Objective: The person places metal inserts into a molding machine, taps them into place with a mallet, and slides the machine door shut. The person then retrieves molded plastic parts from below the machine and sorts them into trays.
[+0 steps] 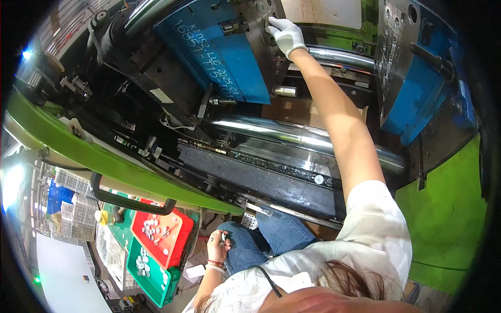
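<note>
My right hand [287, 37], in a white glove, reaches far into the machine with the arm stretched out. Its bent fingertips touch the metal face of the blue mould half [219, 52] on the left; whatever they may pinch there is hidden. Across the gap stands the other blue mould half [417, 78]. Low beside my jeans, my bare left hand [218, 247] is curled closed around something small with pale and dark parts, too small to name. A bracelet and a pale band circle that wrist.
Shiny tie bars [261, 128] cross below my right arm. A small white round part [319, 179] lies on the dark machine ledge. At lower left, a red tray [180, 235] and a green tray [156, 289] hold several small round parts, near a green door with a black handle [130, 201].
</note>
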Demonstrator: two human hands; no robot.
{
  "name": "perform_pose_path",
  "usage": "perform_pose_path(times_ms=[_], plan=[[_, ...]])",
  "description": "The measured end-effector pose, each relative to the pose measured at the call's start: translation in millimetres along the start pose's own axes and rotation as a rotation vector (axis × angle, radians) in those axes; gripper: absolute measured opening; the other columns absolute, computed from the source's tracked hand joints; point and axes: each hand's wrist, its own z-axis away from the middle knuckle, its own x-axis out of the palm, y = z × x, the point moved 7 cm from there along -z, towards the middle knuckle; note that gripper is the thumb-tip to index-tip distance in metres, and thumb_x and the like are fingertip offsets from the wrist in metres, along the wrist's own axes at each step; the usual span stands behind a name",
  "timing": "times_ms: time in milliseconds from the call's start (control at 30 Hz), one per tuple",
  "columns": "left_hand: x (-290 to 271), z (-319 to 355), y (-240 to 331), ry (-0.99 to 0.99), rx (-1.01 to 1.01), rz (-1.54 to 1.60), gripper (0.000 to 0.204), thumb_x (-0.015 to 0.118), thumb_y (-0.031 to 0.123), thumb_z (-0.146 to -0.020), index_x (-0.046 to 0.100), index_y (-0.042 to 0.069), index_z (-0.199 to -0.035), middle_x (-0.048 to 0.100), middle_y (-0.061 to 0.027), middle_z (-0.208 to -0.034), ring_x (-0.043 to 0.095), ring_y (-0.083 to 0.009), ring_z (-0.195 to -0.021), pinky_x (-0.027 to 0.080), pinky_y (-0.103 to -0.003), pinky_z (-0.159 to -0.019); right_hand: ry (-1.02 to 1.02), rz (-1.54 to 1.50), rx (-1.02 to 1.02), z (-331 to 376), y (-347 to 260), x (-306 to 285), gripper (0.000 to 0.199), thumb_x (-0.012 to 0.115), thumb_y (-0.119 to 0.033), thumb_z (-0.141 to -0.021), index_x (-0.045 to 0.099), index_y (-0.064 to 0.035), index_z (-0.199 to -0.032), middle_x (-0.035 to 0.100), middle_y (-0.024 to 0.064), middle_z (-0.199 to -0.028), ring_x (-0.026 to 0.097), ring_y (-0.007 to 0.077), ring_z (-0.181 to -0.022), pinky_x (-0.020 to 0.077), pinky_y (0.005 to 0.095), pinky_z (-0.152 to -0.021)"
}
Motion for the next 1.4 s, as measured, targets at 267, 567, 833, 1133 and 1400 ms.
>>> perform_pose_path(times_ms=[267, 567, 833, 1133, 1400], plan=[[9, -4, 2, -0.017, 0.01, -0.084, 0.022, 0.054, 0.026, -0.095, 0.054, 0.004, -0.099, 0.061, -0.0097, -0.095, 0.057, -0.0165, -0.055, 0.048, -0.026, -0.042, -0.14, 0.188, -0.128, 19, 12, 8, 0.04, 0.053, -0.02, -0.09, 0.053, -0.0107, -0.129, 0.049, 0.0101, -0.136, 0.047, 0.0267, -0.125, 0.0372, 0.0336, -0.106], [166, 49, 56, -0.504, -0.134, -0.34, 0.034, 0.057, 0.037, -0.093, 0.056, 0.004, -0.101, 0.059, -0.0062, -0.083, 0.055, -0.0127, -0.055, 0.047, -0.025, -0.046, -0.777, -0.12, -0.436, 135, -177, -34, 0.031, 0.045, -0.028, -0.094, 0.063, -0.0087, -0.11, 0.063, 0.0128, -0.106, 0.057, 0.0303, -0.103, 0.0452, 0.0381, -0.093], [245, 31, 109, -0.437, 0.094, 0.125, 0.056, 0.039, 0.048, -0.099, 0.044, 0.001, -0.128, 0.06, -0.0097, -0.091, 0.05, -0.0144, -0.052, 0.04, -0.024, -0.042, -1.197, -0.099, -0.431, 270, -248, -44, 0.029, 0.056, -0.034, -0.086, 0.065, -0.0098, -0.099, 0.062, 0.01, -0.097, 0.057, 0.0316, -0.095, 0.0489, 0.041, -0.083], [259, 47, 146, -0.55, 0.429, 0.112, 0.068, 0.04, 0.053, -0.096, 0.028, 0.003, -0.141, 0.06, -0.0084, -0.094, 0.052, -0.0119, -0.057, 0.044, -0.023, -0.045, -1.028, -0.391, -0.065, 260, -234, -43, 0.027, 0.052, -0.031, -0.087, 0.065, -0.0067, -0.09, 0.061, 0.0157, -0.092, 0.06, 0.0344, -0.09, 0.0489, 0.0419, -0.077], [247, 41, 145, -0.371, 0.217, 0.11, 0.03, 0.055, 0.033, -0.096, 0.053, 0.005, -0.105, 0.059, -0.0053, -0.087, 0.048, -0.0101, -0.053, 0.038, -0.022, -0.042, -1.064, -0.272, -0.072, 250, -231, -49, 0.028, 0.058, -0.032, -0.088, 0.062, -0.0047, -0.092, 0.06, 0.011, -0.093, 0.061, 0.0268, -0.084, 0.0492, 0.0357, -0.074]])
